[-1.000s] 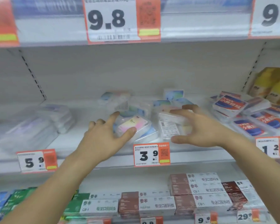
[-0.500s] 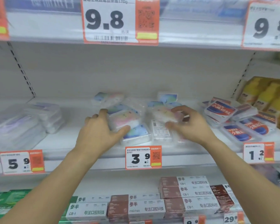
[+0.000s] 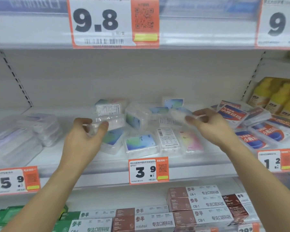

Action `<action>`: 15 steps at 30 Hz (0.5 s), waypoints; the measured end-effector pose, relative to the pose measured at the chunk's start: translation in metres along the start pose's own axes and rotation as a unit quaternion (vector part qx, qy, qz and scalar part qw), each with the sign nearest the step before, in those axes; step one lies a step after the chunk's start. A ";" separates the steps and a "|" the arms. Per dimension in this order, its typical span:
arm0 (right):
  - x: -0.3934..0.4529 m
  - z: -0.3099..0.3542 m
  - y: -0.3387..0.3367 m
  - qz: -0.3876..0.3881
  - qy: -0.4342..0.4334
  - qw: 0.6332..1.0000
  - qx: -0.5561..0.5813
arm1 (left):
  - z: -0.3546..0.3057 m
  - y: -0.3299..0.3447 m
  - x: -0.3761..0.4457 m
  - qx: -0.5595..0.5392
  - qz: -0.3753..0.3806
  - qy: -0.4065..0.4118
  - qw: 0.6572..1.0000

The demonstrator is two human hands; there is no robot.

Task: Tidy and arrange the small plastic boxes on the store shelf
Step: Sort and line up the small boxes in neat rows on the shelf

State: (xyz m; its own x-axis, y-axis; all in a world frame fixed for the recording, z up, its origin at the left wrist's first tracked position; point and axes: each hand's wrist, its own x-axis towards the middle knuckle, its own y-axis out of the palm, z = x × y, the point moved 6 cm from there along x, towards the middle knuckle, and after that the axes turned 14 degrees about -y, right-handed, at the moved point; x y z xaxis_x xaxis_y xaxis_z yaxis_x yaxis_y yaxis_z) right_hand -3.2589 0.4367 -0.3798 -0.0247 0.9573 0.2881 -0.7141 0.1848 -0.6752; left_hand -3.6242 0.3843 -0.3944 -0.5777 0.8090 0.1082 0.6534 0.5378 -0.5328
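Left hand [image 3: 84, 138] pinches clear box [image 3: 107, 123]; right hand [image 3: 213, 126] pinches blurred box [image 3: 180, 114]; labels unreadable.

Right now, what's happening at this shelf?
A person is sorting a jumble of small clear plastic boxes on the middle shelf, above the 3.9 price tag. The left hand grips one clear box lifted off the pile; the right hand pinches another clear box at the pile's right side. Other boxes lie loose and tilted between the hands, some label-up, such as the blue-green labelled box at the front. They are not yet in rows.
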 end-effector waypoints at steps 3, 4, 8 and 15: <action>0.000 0.026 0.004 0.063 -0.048 0.994 -0.073 | -0.010 0.011 -0.017 0.061 0.032 0.040 0.997; 0.005 0.040 0.002 0.025 -0.081 0.993 -0.085 | -0.013 0.017 -0.024 0.093 0.049 0.054 0.993; 0.042 0.093 0.040 0.079 -0.180 0.979 -0.053 | -0.017 0.028 -0.040 0.135 0.067 0.124 0.981; 0.094 0.102 0.118 0.232 -0.164 0.955 -0.082 | -0.014 0.021 -0.041 0.098 0.086 0.125 0.983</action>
State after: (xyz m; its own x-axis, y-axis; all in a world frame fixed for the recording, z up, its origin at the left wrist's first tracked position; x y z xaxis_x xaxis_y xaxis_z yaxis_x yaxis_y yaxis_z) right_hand -3.4169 0.5262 -0.3632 -0.5492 0.8281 0.1120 -0.4542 -0.1833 -0.8718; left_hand -3.5805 0.3659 -0.3981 -0.3118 0.9304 0.1926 0.6096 0.3513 -0.7106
